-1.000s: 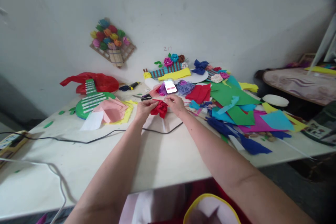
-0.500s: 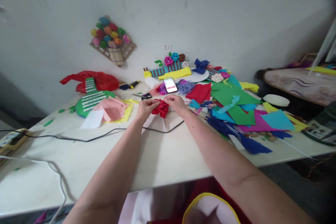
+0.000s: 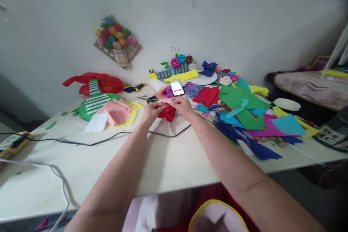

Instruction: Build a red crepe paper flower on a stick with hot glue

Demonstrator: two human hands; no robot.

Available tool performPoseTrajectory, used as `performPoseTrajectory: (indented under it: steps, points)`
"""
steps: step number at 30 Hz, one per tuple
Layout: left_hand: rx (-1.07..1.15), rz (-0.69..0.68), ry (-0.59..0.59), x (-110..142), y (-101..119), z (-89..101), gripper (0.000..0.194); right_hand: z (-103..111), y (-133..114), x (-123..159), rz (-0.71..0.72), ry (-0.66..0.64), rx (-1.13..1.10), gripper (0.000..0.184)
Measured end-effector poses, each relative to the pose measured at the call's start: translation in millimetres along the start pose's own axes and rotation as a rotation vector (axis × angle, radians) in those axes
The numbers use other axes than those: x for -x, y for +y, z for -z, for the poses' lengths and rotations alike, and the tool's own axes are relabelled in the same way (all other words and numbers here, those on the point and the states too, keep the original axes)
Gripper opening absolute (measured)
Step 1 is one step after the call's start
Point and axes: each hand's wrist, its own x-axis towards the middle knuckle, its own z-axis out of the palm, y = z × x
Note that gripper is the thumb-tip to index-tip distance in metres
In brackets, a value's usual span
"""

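Between my two hands is a red crumpled paper flower (image 3: 168, 114), held above the table. My left hand (image 3: 152, 111) pinches its left side between thumb and fingers. On the other side, my right hand (image 3: 181, 106) has its fingers pinched together at the flower's upper right edge; the exact contact is too small to make out. Just beyond the hands lie a pair of scissors (image 3: 152, 99) and a phone (image 3: 177, 88) with a lit screen. Folded red paper (image 3: 206, 95) sits to the right of the phone.
A green guitar shape (image 3: 86, 108) and pink paper (image 3: 115, 111) lie left. Coloured sheets, including green paper (image 3: 241, 98) and blue paper (image 3: 255, 145), cover the right side. A black cable (image 3: 89, 144) crosses the table (image 3: 108, 170). Pliers (image 3: 134, 88) rest at the back.
Both hands stay at the red flower with almost the same grip. The whole view shifts very slightly; nothing else visibly moves.
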Motion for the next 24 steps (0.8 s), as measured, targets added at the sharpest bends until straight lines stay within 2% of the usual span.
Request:
performPoseTrajectory:
  steps: [10,24]
  points:
    - [0.038,0.03,-0.045,-1.4,-3.8,3.5,0.046,1.1,-4.0,1.0,0.021,-0.013,0.06,0.019]
    - [0.017,0.02,-0.013,-2.9,-4.3,3.6,0.044,1.2,-4.1,0.3,0.07,-0.022,0.128,0.022]
